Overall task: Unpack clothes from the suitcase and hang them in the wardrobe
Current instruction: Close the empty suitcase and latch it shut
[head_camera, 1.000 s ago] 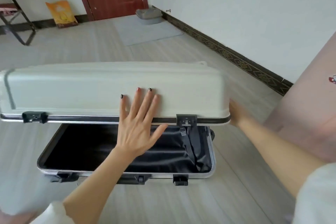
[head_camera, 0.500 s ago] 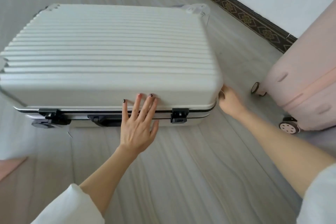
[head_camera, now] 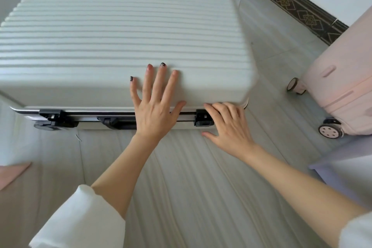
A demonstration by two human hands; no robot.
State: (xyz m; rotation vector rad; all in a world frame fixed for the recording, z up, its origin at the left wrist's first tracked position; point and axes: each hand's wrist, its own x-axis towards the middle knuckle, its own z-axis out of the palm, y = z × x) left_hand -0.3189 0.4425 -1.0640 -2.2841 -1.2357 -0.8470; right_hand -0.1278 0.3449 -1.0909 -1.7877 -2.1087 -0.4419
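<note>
Head view shows your left hand (head_camera: 154, 104) flat on the near edge of the white suitcase (head_camera: 120, 32), fingers straight and spread, palm pressing the ribbed lid while the thumb reaches down beside the metal frame. It grips nothing. Your right hand (head_camera: 228, 127) sits at the near right corner, just beside the right latch (head_camera: 203, 120); its fingers bend at the knuckles over the lid's lower edge and their tips are hidden from you, so you cannot tell whether they hook anything, and the thumb points left along the floor. Both forearms come up from the bottom of the frame, white sleeves pushed back; the right sleeve is cut off at the corner.

Your suitcase lies flat on the pale wood-grain floor (head_camera: 191, 187) with its lid down, so whatever is inside is hidden. Your left hand partly covers the black handle (head_camera: 114, 122) on the front edge, and the left latch (head_camera: 53, 117) stands clear. A pink suitcase (head_camera: 346, 78) stands to the right, well apart, cut off by the frame edge, two wheels showing. Something pink at the left edge is too cropped to identify.
</note>
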